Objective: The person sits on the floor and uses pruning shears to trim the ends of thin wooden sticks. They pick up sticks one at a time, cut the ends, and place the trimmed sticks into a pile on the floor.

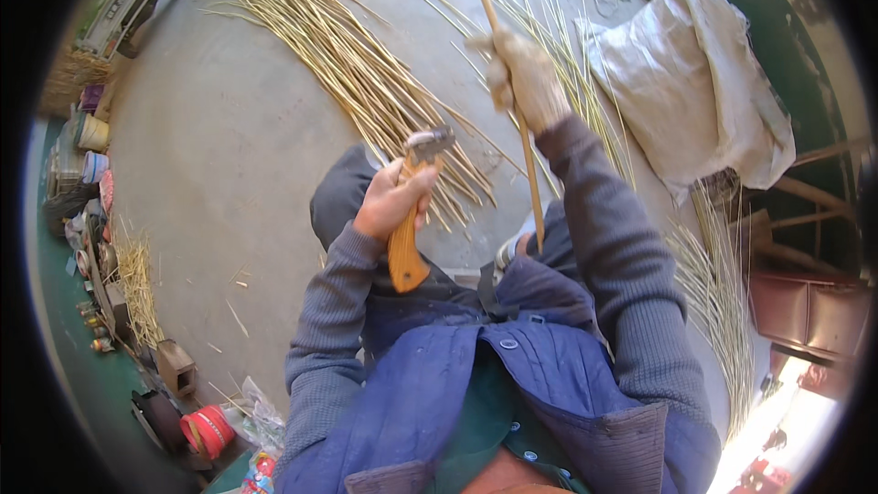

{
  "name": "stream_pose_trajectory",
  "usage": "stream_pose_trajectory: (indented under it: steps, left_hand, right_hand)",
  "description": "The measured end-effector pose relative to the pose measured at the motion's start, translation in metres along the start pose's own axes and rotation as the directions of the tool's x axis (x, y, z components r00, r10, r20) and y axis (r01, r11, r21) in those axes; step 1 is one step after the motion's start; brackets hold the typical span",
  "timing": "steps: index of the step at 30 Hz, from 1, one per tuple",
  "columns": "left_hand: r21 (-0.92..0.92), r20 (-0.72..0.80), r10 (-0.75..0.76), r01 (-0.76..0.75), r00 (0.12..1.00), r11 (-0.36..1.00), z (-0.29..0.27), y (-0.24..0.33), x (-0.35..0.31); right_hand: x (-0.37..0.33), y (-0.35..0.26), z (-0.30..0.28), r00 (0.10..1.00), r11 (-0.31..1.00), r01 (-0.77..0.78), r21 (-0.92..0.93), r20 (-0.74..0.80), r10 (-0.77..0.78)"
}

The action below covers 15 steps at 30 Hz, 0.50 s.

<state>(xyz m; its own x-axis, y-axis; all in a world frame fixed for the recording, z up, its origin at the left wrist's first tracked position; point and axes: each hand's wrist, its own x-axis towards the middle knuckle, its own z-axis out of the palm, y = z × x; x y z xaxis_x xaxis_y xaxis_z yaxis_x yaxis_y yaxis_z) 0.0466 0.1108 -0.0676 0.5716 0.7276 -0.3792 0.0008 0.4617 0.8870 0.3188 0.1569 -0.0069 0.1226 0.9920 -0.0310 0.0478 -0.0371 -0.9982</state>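
Observation:
My bare left hand (389,203) is closed around a short tool (405,256) with a curved yellow-brown wooden handle and a small metal head. It looks like a hatchet, but the head's edge cannot be made out. Further right and higher, my gloved right hand (529,82) grips a long thin brown cane (532,178). The cane slants from the top of the view down to my lap, and its lower end is beside my knee. The pale glove is slightly blurred. Tool and cane are apart.
On the grey floor ahead lies a large bundle of canes (366,82). Thinner green stalks (576,73) are spread to its right, with more stalks (718,293) beside me. A white woven sack (686,82) lies at right. Straw (135,284) and a red container (208,430) are at left.

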Motion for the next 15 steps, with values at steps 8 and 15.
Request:
stream_pose_trajectory:
  steps: [8,15]
  left_hand:
    - [0.069,0.207,-0.169,0.158,0.964,0.985,0.045,-0.007,-0.106]
    - [0.291,0.152,-0.093,0.045,0.984,0.956,0.054,-0.003,-0.113]
  right_hand:
    - [0.034,-0.043,0.002,0.986,0.876,0.165,0.453,-0.041,-0.164]
    - [0.028,-0.048,0.012,0.981,0.876,0.177,0.449,-0.147,-0.123]
